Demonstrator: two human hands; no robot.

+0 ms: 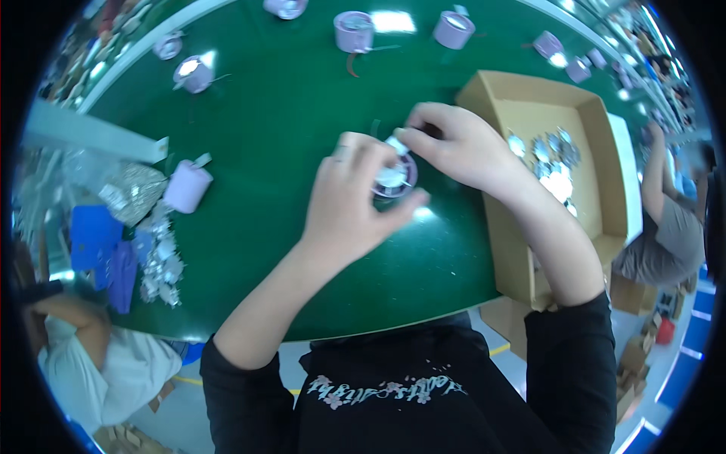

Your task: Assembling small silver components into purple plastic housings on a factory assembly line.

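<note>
A small round purple housing point(393, 178) with a pale centre stands at mid-table between my hands. My left hand point(344, 197) curls round its left and near side, fingers on top and thumb at the near right. At the housing's far edge, the fingertips of my right hand point(457, 147) are pinched together by a small white piece point(395, 144). The fingers partly cover the housing, so its inside details do not show clearly. A thin pale strip rises just beyond my left fingers.
Right of my hands stands an open cardboard box point(522, 250) with shiny metallic parts point(556, 155). Several purple housings point(354, 34) line the green table's point(265, 136) far side. At left are another housing point(187, 186), silvery parts point(162, 265) and blue pouches point(94, 231). People sit on both sides.
</note>
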